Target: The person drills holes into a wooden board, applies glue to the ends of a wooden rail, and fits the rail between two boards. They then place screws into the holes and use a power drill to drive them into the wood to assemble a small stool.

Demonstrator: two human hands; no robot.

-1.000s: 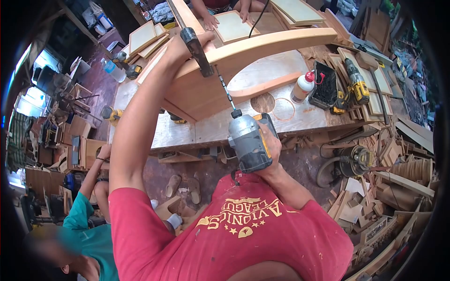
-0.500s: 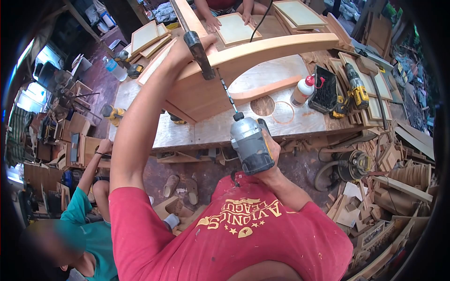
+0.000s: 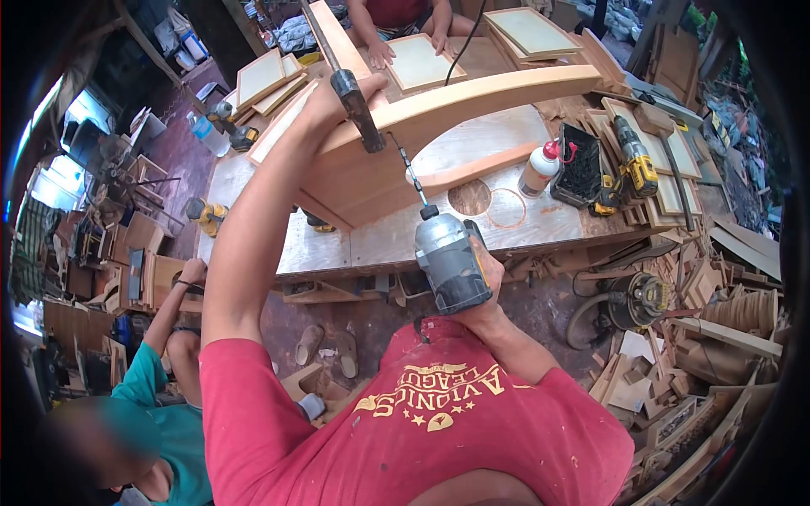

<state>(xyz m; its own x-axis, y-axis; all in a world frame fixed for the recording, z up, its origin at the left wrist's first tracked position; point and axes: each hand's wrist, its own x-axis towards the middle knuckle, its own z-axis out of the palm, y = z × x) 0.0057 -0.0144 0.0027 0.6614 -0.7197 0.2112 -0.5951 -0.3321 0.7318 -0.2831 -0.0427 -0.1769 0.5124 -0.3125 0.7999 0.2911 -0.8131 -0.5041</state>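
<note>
My right hand (image 3: 487,274) is wrapped around a cordless drill (image 3: 451,261), partly hidden behind its body. Its long bit (image 3: 409,173) points up and away, with the tip at the face of a curved wooden rail (image 3: 481,94). My left hand (image 3: 333,97) is closed over the left end of the rail, beside a bar clamp (image 3: 357,110) that crosses the wood there. Below the rail, a wide wooden panel (image 3: 342,185) belongs to the same upright assembly on the workbench (image 3: 540,223).
A glue bottle (image 3: 540,169) with a red cap stands right of the assembly, beside a black tray (image 3: 580,164) of dark screws. Another yellow drill (image 3: 637,156) lies farther right. A co-worker's hands (image 3: 381,55) rest around a framed panel opposite. Another person (image 3: 173,438) sits lower left.
The whole view has shifted slightly. Both hands, the drill and the clamp keep nearly the same places against the rail.
</note>
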